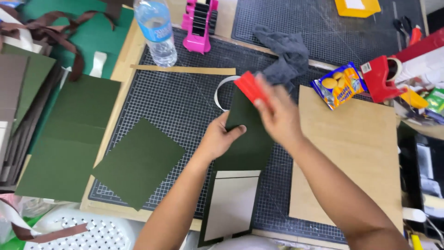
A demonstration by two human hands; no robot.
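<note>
Left hand [221, 138]: fingers curled over the left edge of a folded dark green card piece [245, 139], pinning it flat to the surface, apparently so it stays put under the other hand's stroke.
Right hand [277, 115]: closed on a flat red plastic scraper [250, 87] and blurred; the blade sits over the far end of the green card, which suggests it is being pressed along it.
Green card: middle of the black gridded cutting mat [185, 106], its near end joined to a pale grey board panel [231, 203] with a dark border.
Loose green square sheet [138, 162]: on the mat to the left, near but apart from the work.
Larger green sheets [69, 139]: further left, stacked off the mat.
Plain brown board [356, 153]: right, beside the forearm.
Clear plastic water bottle [156, 32], pink tape dispenser [198, 23], grey cloth [286, 53]: far side, out of the hands' way.
Blue and yellow snack packet [340, 84], red tape dispenser [381, 76]: far right.
</note>
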